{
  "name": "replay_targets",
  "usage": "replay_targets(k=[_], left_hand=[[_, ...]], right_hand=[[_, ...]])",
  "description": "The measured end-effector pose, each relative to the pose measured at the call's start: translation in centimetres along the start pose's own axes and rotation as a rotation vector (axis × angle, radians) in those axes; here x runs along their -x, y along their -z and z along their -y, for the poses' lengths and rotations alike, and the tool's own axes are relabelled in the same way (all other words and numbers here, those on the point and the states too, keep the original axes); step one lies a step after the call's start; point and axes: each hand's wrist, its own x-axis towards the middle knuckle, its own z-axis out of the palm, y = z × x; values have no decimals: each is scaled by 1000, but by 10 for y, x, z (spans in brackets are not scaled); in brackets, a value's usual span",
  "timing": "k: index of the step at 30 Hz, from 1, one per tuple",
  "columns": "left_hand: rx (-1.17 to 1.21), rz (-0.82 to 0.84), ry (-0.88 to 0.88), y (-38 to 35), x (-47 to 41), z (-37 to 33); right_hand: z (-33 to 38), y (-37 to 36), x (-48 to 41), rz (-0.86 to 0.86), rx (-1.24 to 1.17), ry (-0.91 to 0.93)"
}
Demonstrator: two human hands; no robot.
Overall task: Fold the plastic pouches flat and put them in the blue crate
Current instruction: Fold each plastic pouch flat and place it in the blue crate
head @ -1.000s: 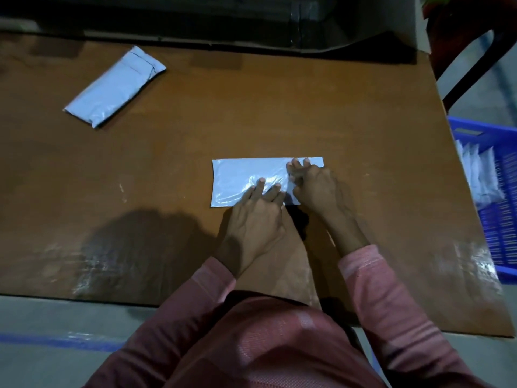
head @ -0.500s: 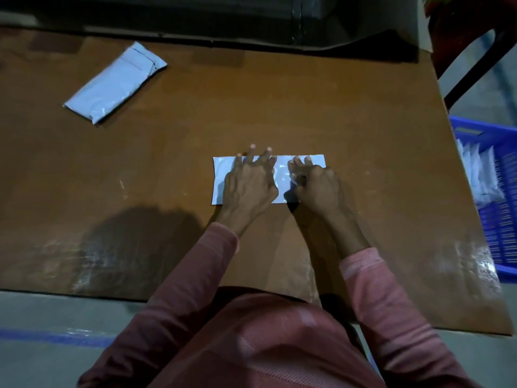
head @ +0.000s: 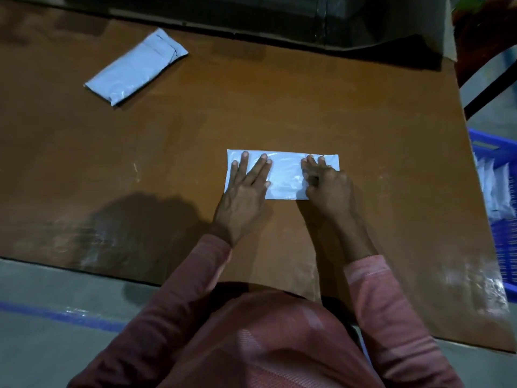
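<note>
A folded white plastic pouch (head: 285,175) lies flat in the middle of the brown table (head: 307,102). My left hand (head: 246,189) presses its left end with straight, spread fingers. My right hand (head: 326,183) rests on its right end with the fingers bent down onto the plastic; whether the thumb pinches the edge is hidden. A second pouch (head: 137,67), longer and puffier, lies at the far left of the table. The blue crate (head: 503,219) stands off the table's right edge with several white folded pouches (head: 495,189) inside.
A dark box or ledge (head: 279,21) runs along the far edge of the table. A dark chair leg (head: 492,82) slants at the upper right. Grey floor with a blue line (head: 56,315) lies in front of the table.
My left hand slid from the pouch's near middle up and across to its left end, flattening it. My right hand stayed on the right end. The pouch kept its place.
</note>
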Motion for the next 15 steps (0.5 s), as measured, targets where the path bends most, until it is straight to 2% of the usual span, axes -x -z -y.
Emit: replay_targets(k=[6,9,15], left_hand=[[-24,45,-16,1,7,1],[-45,53,-12,-2,17,1],[-20,96,40,20,7,-8]], right_hand=[[1,1,6,-52,-24,53],[6,-6,24,-83,-45,13],[14,3,35,-50,-16,14]])
